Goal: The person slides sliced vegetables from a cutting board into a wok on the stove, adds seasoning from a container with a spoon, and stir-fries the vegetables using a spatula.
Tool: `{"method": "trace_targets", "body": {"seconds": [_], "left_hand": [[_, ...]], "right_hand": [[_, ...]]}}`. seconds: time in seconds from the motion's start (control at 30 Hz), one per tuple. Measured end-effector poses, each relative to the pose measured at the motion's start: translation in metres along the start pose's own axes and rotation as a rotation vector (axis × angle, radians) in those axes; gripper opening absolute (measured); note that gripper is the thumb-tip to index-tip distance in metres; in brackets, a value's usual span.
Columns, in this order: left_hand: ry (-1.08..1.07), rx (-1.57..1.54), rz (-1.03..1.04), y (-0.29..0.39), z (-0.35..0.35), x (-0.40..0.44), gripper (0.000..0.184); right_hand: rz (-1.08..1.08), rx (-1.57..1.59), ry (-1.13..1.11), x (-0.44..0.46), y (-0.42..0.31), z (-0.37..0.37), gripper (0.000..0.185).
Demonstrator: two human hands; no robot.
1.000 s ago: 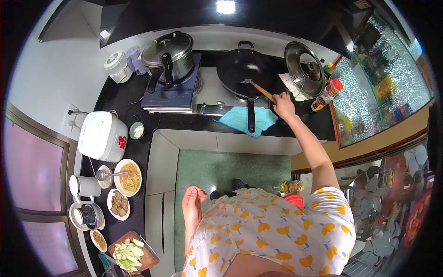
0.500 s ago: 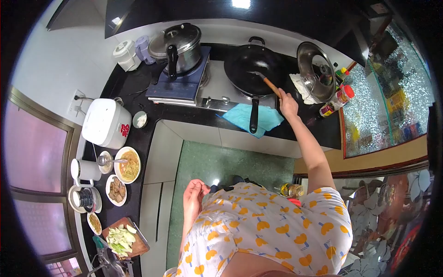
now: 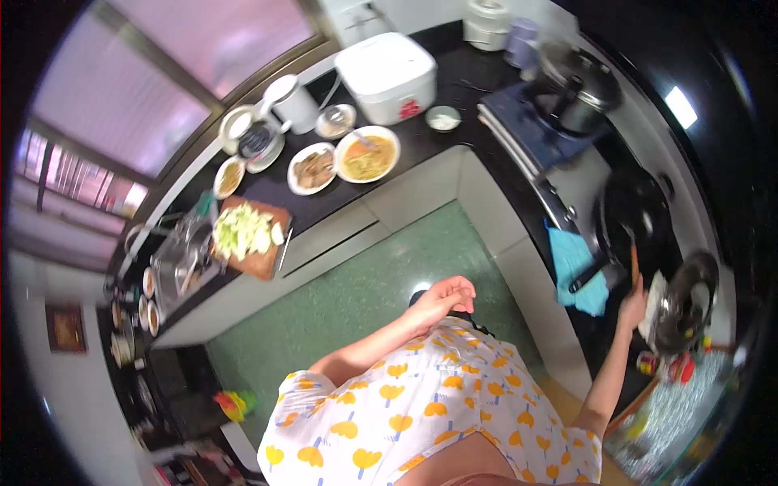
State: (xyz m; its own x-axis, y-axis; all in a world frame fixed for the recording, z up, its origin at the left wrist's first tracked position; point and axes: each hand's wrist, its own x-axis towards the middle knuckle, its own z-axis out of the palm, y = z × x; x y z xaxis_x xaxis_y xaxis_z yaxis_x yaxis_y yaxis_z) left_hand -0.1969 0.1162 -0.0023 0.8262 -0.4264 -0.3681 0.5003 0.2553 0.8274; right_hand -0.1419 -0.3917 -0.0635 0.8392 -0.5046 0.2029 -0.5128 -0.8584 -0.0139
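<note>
One spatula (image 3: 634, 259) in right hand (image 3: 634, 306), over wok (image 3: 639, 201); left hand (image 3: 446, 299) half-curled

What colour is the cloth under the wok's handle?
The cloth is light blue; the head view shows it best.

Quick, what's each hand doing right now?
Left hand: half open, loosely curled, with nothing visible in it.
Right hand: closed around the wooden-handled utensil, whose tip is in the wok.

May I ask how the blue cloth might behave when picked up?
The blue cloth would probably flop, given its loose, uneven outline. It looks thin, so likely light. It might catch on the wok handle overlapping it.
</note>
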Motion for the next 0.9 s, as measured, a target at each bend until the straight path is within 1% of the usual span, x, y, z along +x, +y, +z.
{"method": "trace_targets", "body": {"seconds": [0.07, 0.13, 0.17, 0.27, 0.3, 0.33, 0.4, 0.43, 0.5, 0.53, 0.6, 0.63, 0.7, 0.73, 0.77, 0.8, 0.83, 0.87, 0.9], "left_hand": [[0.046, 0.014, 0.003, -0.006, -0.011, -0.007, 0.014], [0.092, 0.028, 0.002, -0.025, -0.038, -0.008, 0.014], [0.164, 0.039, 0.002, -0.035, -0.054, -0.012, 0.015], [0.457, -0.023, -0.105, -0.057, -0.111, -0.039, 0.016], [0.531, -0.094, -0.124, -0.065, -0.134, -0.049, 0.017], [0.6, -0.165, -0.143, -0.072, -0.158, -0.06, 0.019], [0.706, -0.285, -0.131, -0.081, -0.206, -0.083, 0.024], [0.765, -0.391, -0.094, -0.091, -0.232, -0.093, 0.026], [0.847, -0.629, 0.002, -0.112, -0.287, -0.111, 0.031], [0.868, -0.758, 0.062, -0.12, -0.311, -0.118, 0.033], [1.002, -0.792, 0.108, -0.129, -0.354, -0.126, 0.033], [1.068, -0.808, 0.127, -0.132, -0.372, -0.129, 0.033], [1.125, -0.943, 0.225, -0.136, -0.407, -0.128, 0.033], [1.155, -1.012, 0.274, -0.135, -0.421, -0.129, 0.034], [1.204, -1.07, 0.326, -0.132, -0.431, -0.127, 0.026], [1.211, -1.101, 0.379, -0.131, -0.443, -0.125, 0.025], [1.218, -1.132, 0.43, -0.134, -0.456, -0.122, 0.025], [1.223, -1.163, 0.481, -0.138, -0.469, -0.119, 0.024], [1.208, -1.197, 0.526, -0.14, -0.481, -0.116, 0.021]], "right_hand": [[-0.059, -0.051, 0.115, 0.009, 0.011, 0.021, 0.055], [-0.062, -0.027, 0.028, 0.011, 0.009, 0.018, 0.057], [-0.079, -0.024, -0.011, 0.012, 0.008, 0.019, 0.058], [-0.076, -0.016, -0.125, 0.014, 0.002, 0.014, 0.062], [-0.079, -0.036, -0.126, 0.013, -0.001, 0.012, 0.063], [-0.02, -0.04, -0.161, 0.012, -0.01, 0.005, 0.062], [-0.052, -0.232, -0.006, 0.012, -0.014, 0.008, 0.054], [-0.112, -0.2, 0.085, 0.01, -0.024, 0.0, 0.051], [-0.232, -0.135, 0.265, -0.005, -0.056, -0.028, 0.044], [-0.299, -0.058, 0.258, -0.018, -0.08, -0.046, 0.041], [-0.425, 0.097, 0.24, -0.043, -0.135, -0.074, 0.036], [-0.518, 0.201, 0.234, -0.051, -0.156, -0.074, 0.031], [-0.612, 0.344, 0.105, -0.078, -0.209, -0.072, 0.029], [-0.67, 0.405, 0.091, -0.093, -0.234, -0.061, 0.028], [-0.735, 0.441, 0.013, -0.109, -0.26, -0.051, 0.026], [-0.764, 0.521, -0.161, -0.131, -0.297, -0.059, 0.024], [-0.833, 0.529, -0.2, -0.148, -0.321, -0.049, 0.024], [-0.895, 0.461, -0.232, -0.168, -0.347, -0.05, 0.024], [-0.92, 0.435, -0.302, -0.186, -0.367, -0.037, 0.025]]}}
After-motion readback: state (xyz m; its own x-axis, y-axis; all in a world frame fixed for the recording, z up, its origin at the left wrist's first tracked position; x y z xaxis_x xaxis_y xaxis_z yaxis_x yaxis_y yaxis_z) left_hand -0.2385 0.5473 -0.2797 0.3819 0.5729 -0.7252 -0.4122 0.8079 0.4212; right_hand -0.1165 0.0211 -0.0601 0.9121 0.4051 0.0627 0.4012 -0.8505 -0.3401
